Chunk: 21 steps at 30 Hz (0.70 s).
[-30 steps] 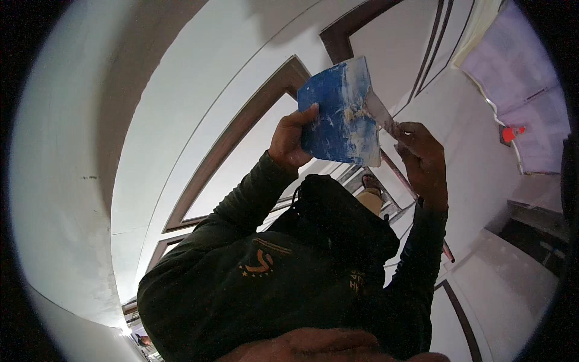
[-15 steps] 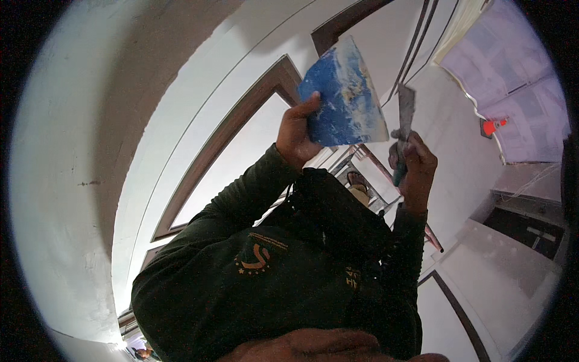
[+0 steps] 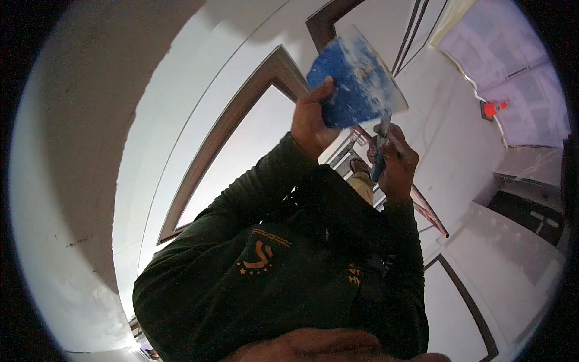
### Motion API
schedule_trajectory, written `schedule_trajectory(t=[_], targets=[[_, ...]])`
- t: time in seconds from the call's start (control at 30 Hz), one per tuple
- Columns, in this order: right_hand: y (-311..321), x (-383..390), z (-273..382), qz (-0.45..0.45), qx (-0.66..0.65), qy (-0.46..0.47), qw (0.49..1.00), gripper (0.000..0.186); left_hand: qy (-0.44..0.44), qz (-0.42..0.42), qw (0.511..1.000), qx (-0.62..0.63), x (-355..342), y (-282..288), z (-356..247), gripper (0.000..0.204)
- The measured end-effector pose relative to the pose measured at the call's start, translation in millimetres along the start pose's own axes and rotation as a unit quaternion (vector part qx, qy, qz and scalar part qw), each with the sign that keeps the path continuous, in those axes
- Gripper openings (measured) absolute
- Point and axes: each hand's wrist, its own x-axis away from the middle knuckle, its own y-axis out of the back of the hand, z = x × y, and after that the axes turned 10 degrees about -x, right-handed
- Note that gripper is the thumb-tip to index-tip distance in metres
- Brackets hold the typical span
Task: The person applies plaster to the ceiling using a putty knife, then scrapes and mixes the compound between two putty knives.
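My left hand (image 3: 313, 120) grips a blue plastic spreader sheet (image 3: 347, 84) by its left side, thumb across its face. Whitish, wet-looking compound is smeared along the right part of the sheet. Closed around the handle of a putty knife (image 3: 378, 168) is my right hand (image 3: 397, 158), just below the sheet. The knife's narrow blade points up and overlaps the sheet's lower right corner. Whether the blade presses on the sheet I cannot tell. Pale compound also marks the fingers of my right hand.
Below the hands show a sandaled foot (image 3: 360, 166) and red metal bars (image 3: 429, 214). Brown-framed white panels (image 3: 235, 130) stand behind my left arm. An orange cone (image 3: 494, 109) is by lilac sheeting (image 3: 512, 54) at the right. A rough-edged wall band (image 3: 129, 78) runs along the left.
My right hand has moved left with the putty knife, bringing its blade from beside the sheet onto its lower corner. The blue sheet has shifted slightly right and up.
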Motion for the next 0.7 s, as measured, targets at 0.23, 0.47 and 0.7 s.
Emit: schedule_trajectory(t=[0.23, 0.47, 0.7], targets=[[-3.5, -16.2, 26.5, -0.043, -0.102, 0.005, 0.994, 0.036, -0.016, 0.000, 1.000, -0.005, 1.8, 15.7, -0.2, 0.050], [15.1, -24.3, 22.3, -0.013, -0.158, -0.078, 0.984, 0.038, 0.073, 0.051, 0.996, -0.009, 16.1, 6.7, 14.6, 0.057], [9.0, -18.5, 17.9, 0.004, -0.204, -0.081, 0.976, 0.041, 0.128, 0.064, 0.990, 0.017, 14.2, 8.2, 28.0, 0.055]])
